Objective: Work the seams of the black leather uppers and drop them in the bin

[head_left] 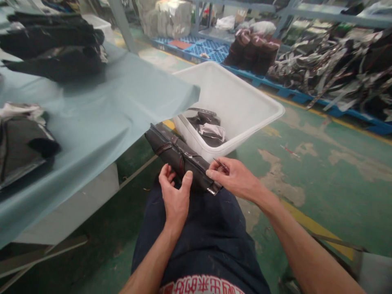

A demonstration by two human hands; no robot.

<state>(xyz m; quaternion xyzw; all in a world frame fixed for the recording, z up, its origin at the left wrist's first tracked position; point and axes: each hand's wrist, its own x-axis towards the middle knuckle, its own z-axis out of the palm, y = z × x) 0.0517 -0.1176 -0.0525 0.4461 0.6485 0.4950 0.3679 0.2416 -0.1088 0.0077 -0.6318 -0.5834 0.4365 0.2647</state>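
Note:
A long dark leather piece [176, 153] with red stitching lies across my knee, its far end reaching toward the table. My left hand [174, 196] grips its near edge, thumb on top and fingers curled under. My right hand [234, 177] is closed at the piece's right end, pinching a small thin tool [221, 164] between its fingers while the fingertips press the leather. A metal fitting [212, 190] shows at the piece's lower right corner.
A white plastic bin [245, 106] with several dark leather pieces stands on the green floor just ahead. A table under a pale blue sheet [101, 110] at left carries stacks of dark pieces [58, 45]. Blue pallets and shelves with more goods line the back.

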